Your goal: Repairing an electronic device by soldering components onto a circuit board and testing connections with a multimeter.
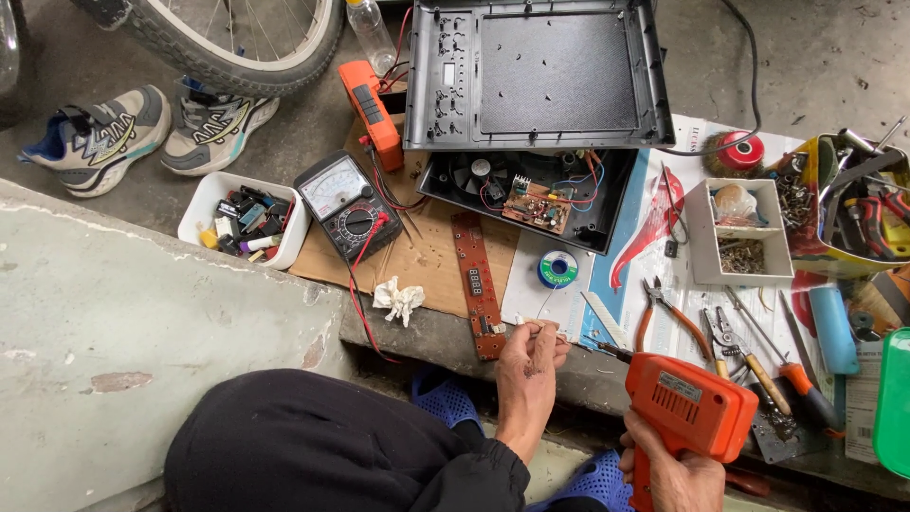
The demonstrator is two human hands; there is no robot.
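Head camera, looking down at a cluttered concrete floor. The person's right hand (675,474), at the near right edge, is clamped around the grip of an orange pistol-shaped soldering gun (684,408), whose thin metal tip points left. The left hand (529,356), near the centre, has its fingertips pinched together on a thin strand of solder wire (545,327), just left of the gun's tip. Just left of that hand lies a long narrow red-brown circuit board (478,283), resting partly on a sheet of brown cardboard (431,256). A small blue spool of solder (557,268) sits just beyond the left hand. Farther off stands an open black plastic appliance casing (540,71), with a fan and a small circuit board showing in its lower half. To the left sit a black analogue multimeter (346,204) and a white plastic tub of small parts (245,218). Orange-handled pliers (668,313) lie to the right, near a white divided box (739,232).
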